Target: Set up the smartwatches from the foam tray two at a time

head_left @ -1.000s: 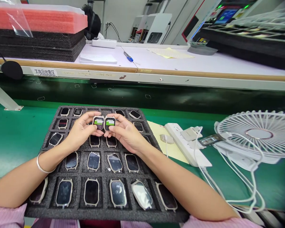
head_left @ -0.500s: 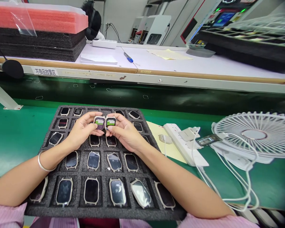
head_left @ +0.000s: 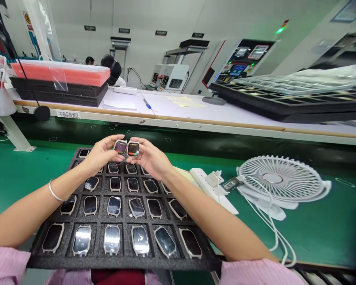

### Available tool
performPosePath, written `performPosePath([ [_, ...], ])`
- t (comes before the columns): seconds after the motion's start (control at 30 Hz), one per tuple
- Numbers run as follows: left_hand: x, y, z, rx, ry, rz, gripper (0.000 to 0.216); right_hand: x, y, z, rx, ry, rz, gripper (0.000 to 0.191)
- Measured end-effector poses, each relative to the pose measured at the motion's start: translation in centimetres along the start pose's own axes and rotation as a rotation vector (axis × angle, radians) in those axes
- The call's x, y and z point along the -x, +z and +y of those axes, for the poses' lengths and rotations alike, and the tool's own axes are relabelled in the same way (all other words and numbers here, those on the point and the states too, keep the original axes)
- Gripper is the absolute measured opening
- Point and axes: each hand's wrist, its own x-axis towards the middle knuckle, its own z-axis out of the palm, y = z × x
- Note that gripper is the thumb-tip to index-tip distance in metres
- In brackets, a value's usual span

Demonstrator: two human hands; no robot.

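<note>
My left hand (head_left: pixel 102 154) grips a strapless smartwatch (head_left: pixel 120 147) between thumb and fingers. Beside it, my right hand (head_left: pixel 150 156) pinches a second smartwatch (head_left: pixel 133 149). The two watches are side by side at nearly the same height, screens toward me, each lit with a colored strip near the bottom. Both are held above the far part of a dark foam tray (head_left: pixel 101 259). Rows of strapless watches, such as one in the front row (head_left: pixel 112 239), lie in its square pockets. My hands and forearms hide some pockets.
Right of the tray are a white power strip (head_left: pixel 201 176) and a white fan (head_left: pixel 273 178) with trailing cables. Behind runs a raised shelf (head_left: pixel 166 113) with stacked red and black foam (head_left: pixel 59 85), a blue pen (head_left: pixel 147 104) and black trays (head_left: pixel 284 103). A person (head_left: pixel 114 69) sits beyond.
My view has tilted up, showing more of the room. Both watches have risen relative to the tray, still held. Their screens went from green and white patterns to mostly dark with colored strips.
</note>
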Motion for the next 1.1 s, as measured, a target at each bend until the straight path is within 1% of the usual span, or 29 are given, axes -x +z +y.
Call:
performPosePath([
  [0.2, -2.4, 0.8, 4.9, -0.052, 0.285, 0.034, 0.067, -2.4, 1.4, -6.0, 0.120, -0.204, -0.059, 0.024],
  [0.3, -3.3, 1.3, 6.9, -0.052, 0.392, 0.048, 0.066, -3.4, 2.1, -8.4, 0.152, -0.289, -0.063, 0.023],
  [0.4, -3.7, 1.6, 8.3, -0.057, 0.461, 0.051, 0.066, -3.9, 2.7, -10.1, 0.189, -0.356, -0.060, 0.026],
  [0.57, -3.7, 2.1, 10.0, -0.082, 0.534, 0.054, 0.071, -4.1, 3.2, -11.9, 0.254, -0.437, -0.061, 0.035],
  [0.8, -3.9, 2.8, 12.2, -0.131, 0.610, 0.043, 0.065, -3.5, 3.5, -14.3, 0.304, -0.486, -0.121, 0.045],
  [0.93, -4.2, 3.0, 13.1, -0.148, 0.648, 0.019, 0.065, -2.9, 3.8, -15.2, 0.381, -0.507, -0.105, 0.059],
  [1.1, -4.2, 3.2, 13.7, -0.127, 0.656, 0.020, 0.068, -2.2, 4.2, -15.8, 0.410, -0.520, -0.103, 0.061],
])
